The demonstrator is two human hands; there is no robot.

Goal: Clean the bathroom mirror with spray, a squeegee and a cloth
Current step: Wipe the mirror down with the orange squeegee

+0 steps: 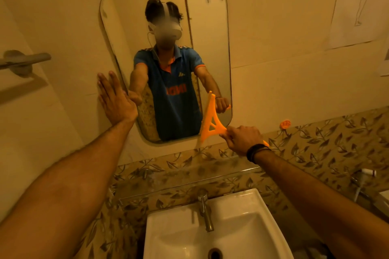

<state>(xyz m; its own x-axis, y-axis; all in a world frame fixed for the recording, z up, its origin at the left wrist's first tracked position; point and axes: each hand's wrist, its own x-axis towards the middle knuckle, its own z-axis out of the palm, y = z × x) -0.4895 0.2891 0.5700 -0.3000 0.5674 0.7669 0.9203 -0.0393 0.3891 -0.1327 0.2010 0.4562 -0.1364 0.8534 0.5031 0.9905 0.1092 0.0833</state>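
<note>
While the left hand (114, 99) lies flat, fingers spread, on the wall tile at the mirror (166, 59) edge, seemingly to brace the reach, the right hand (244, 140) grips the orange squeegee (210, 122) handle, blade standing upright against the lower right glass, probably to drag water sideways above the washbasin (242, 206).

A white rectangular ceramic washbasin (248, 206) is sitting at the bottom, with a brushed metal pillar tap (205, 210) standing upright at its back rim. A band of leaf-patterned brown tiles (328, 143) is running along the wall behind it. A grey metal towel rail (23, 60) is projecting from the cream wall at left. A small orange round hook (285, 124) is sticking to the wall at right.
</note>
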